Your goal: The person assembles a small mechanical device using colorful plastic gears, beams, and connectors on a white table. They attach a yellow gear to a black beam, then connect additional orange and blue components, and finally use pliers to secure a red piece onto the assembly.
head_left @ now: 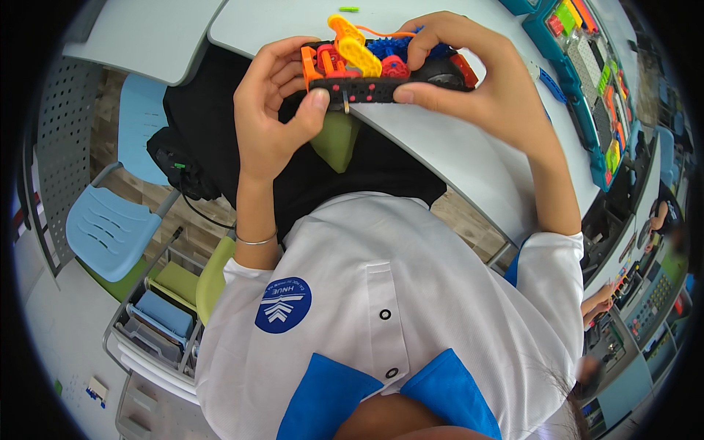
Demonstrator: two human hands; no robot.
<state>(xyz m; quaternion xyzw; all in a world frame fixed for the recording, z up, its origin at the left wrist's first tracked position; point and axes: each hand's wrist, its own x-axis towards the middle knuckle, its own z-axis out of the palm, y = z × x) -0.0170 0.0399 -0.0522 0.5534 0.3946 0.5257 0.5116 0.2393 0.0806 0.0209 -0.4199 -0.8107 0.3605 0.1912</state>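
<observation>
Both hands' grip brackets the toy car (385, 70).

Both forearms raised from below, meeting far ahead. Left hand (271, 110) curled, thumb pressed forward, thin bangle at wrist. Right hand (469, 73) arched over, fingers bent, thumb pointing left.

The right hand (469, 73) covers the far end of the toy vehicle (389, 70); beyond it, the parts tray (587, 95) is cut off by the picture's edge.
</observation>
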